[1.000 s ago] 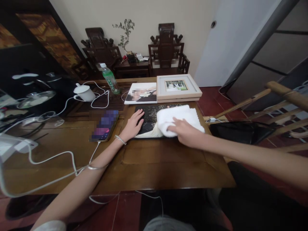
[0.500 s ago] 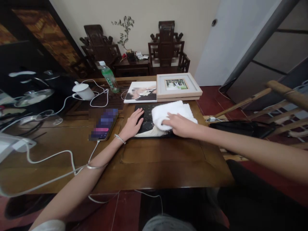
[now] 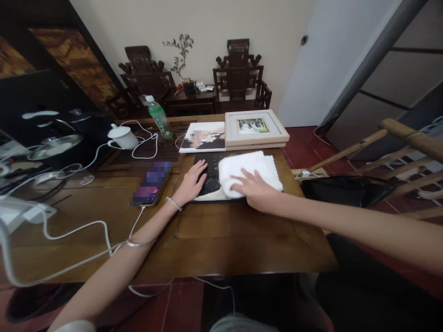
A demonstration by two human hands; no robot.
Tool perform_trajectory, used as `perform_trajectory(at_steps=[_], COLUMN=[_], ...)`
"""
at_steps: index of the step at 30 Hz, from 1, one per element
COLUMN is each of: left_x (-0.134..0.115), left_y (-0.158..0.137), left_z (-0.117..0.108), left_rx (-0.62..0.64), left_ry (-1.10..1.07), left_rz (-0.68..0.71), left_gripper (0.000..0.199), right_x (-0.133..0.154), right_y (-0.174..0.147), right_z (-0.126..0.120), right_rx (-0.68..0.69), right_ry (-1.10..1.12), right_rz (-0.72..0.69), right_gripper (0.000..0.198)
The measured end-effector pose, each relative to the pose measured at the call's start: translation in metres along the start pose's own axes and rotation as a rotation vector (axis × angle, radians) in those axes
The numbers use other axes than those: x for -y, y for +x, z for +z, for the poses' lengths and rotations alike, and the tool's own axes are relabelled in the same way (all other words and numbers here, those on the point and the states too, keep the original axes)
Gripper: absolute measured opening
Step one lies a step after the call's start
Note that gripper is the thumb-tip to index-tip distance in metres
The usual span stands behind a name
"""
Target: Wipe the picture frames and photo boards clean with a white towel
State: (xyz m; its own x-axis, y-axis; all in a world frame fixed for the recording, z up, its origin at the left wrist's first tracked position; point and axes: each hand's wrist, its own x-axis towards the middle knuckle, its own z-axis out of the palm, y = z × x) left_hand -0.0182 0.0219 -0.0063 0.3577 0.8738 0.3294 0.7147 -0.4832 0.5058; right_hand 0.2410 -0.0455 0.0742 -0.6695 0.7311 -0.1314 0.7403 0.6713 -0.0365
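Observation:
A dark panel with a pale printed shape, like a photo print, lies flat on the wooden table. My left hand rests on its left edge, fingers stretched out and holding nothing. On the right part of the panel sits a folded white towel, which hides much of the print. My right hand presses on the towel and grips its near left side, with the fingers spread over the cloth and partly sunk into it.
Behind the panel lie a white-edged photo print and stacked picture frames. To the left are a phone on a white cable, a lidded white cup and a green bottle. A wooden chair stands at right.
My right hand and the towel have slid slightly toward me over the panel, and the right fingers are more spread. My left hand stays at the left edge. The camera view has tilted up slightly.

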Motion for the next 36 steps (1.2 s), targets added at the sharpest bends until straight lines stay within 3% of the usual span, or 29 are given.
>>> perform_trajectory(at_steps=[4, 8, 14, 20, 24, 27, 36], left_x=[0.0, 0.0, 0.001, 0.001, 0.002, 0.004, 0.001], left_y=[0.0, 0.0, 0.0, 0.0, 0.0, 0.0, 0.0], left_z=[0.0, 0.001, 0.002, 0.001, -0.001, -0.001, 0.002], left_rx=[-0.005, -0.013, -0.018, -0.014, -0.001, 0.019, 0.01], left_ry=[0.004, 0.008, -0.005, -0.015, -0.028, -0.049, -0.04], left_rz=[-0.002, 0.007, 0.003, 0.0, -0.004, -0.002, -0.022], left_gripper=[0.048, 0.049, 0.048, 0.048, 0.048, 0.049, 0.049], right_x=[0.028, 0.033, 0.001, -0.038, -0.048, -0.037, 0.032], right_y=[-0.045, -0.056, -0.011, 0.052, 0.068, 0.055, -0.037], right_z=[0.009, 0.006, -0.006, -0.02, -0.019, -0.011, 0.0], right_rx=[0.034, 0.054, -0.065, -0.075, -0.091, -0.088, 0.028], right_ry=[0.039, 0.087, 0.069, 0.02, 0.005, -0.004, 0.066], right_rz=[-0.107, -0.142, -0.038, 0.029, 0.044, 0.028, -0.12], right_gripper=[0.066, 0.063, 0.057, 0.055, 0.058, 0.064, 0.063])
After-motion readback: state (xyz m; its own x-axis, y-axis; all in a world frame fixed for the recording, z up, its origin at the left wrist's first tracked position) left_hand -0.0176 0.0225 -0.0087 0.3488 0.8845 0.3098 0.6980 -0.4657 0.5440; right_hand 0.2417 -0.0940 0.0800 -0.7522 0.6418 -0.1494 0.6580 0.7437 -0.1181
